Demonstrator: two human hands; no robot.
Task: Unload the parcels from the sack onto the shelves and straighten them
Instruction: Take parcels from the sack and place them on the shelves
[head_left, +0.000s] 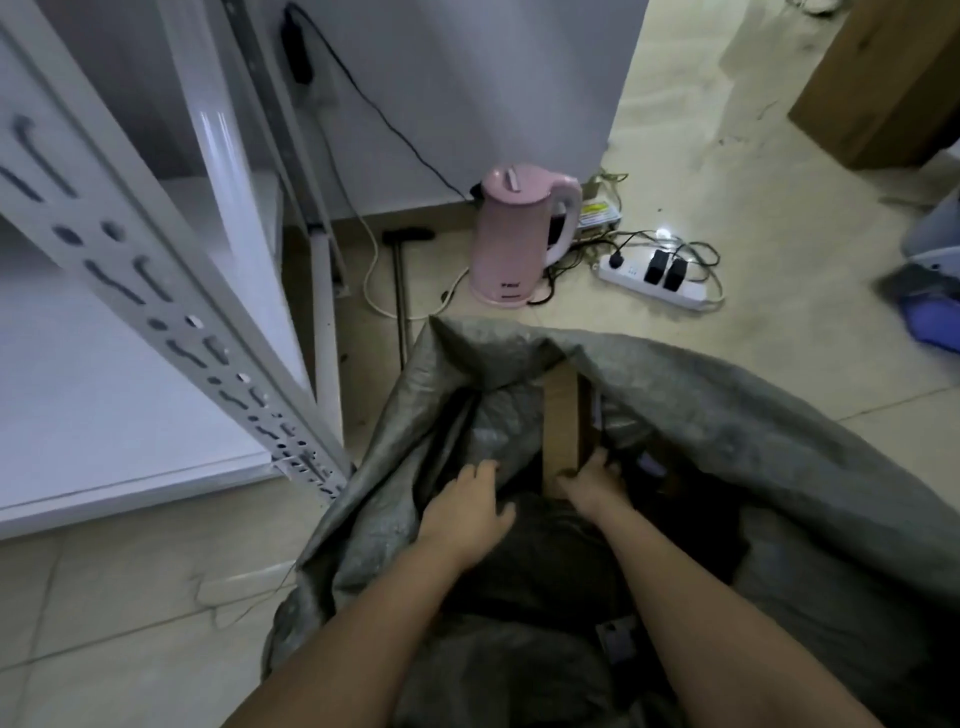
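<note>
A big grey woven sack lies open on the floor in front of me. Both my arms reach into its mouth. Inside stands a brown cardboard parcel, upright and narrow. My right hand grips the parcel's lower end, fingers curled round its edge. My left hand rests on the sack's inner left fold with its fingers bent over a dark grey parcel; whether it holds anything I cannot tell. A white metal shelf unit stands at the left, with its slotted post near the sack.
A pink electric kettle stands on the tiled floor beyond the sack. Right of it lies a white power strip with black plugs and tangled cables. A large cardboard box sits at the top right. Blue and grey objects lie at the right edge.
</note>
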